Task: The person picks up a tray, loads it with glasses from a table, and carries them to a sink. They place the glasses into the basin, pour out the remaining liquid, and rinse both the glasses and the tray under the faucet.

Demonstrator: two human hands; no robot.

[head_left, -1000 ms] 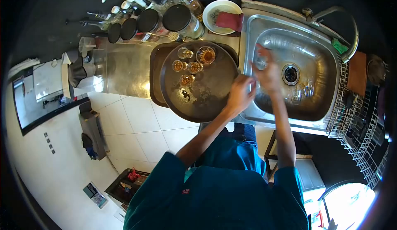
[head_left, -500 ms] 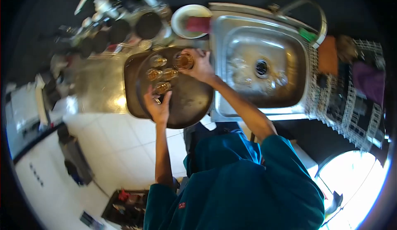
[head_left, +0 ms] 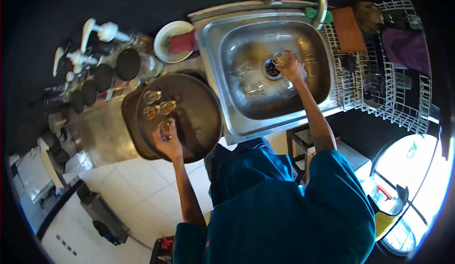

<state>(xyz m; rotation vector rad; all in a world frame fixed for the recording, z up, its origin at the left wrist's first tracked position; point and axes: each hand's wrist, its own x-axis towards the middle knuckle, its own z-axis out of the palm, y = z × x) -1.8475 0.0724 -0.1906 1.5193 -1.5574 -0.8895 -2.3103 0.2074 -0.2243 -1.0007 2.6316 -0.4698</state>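
Note:
My right hand [head_left: 294,70] is inside the sink [head_left: 227,118], closed on a small clear glass [head_left: 280,58] beside the drain [head_left: 272,68]. My left hand [head_left: 169,146] has its fingers around another small glass [head_left: 165,127] over the round brown tray [head_left: 199,121]. Three more small glasses with amber contents stand on that tray, one of them a glass [head_left: 168,106] just above my left fingers. More clear glassware [head_left: 253,89] lies on the sink floor, its outlines hard to make out.
Behind the tray stand a white bowl [head_left: 161,50] with a dark red cloth [head_left: 183,42], several dark-lidded jars [head_left: 128,64] and pump bottles [head_left: 110,31]. A faucet [head_left: 322,5] arches over the sink. To the right is a white wire dish rack [head_left: 348,86] with cloths.
My right hand has moved with a glass from the tray into the sink. My left hand stays at the tray on a glass. The view has shifted to the right.

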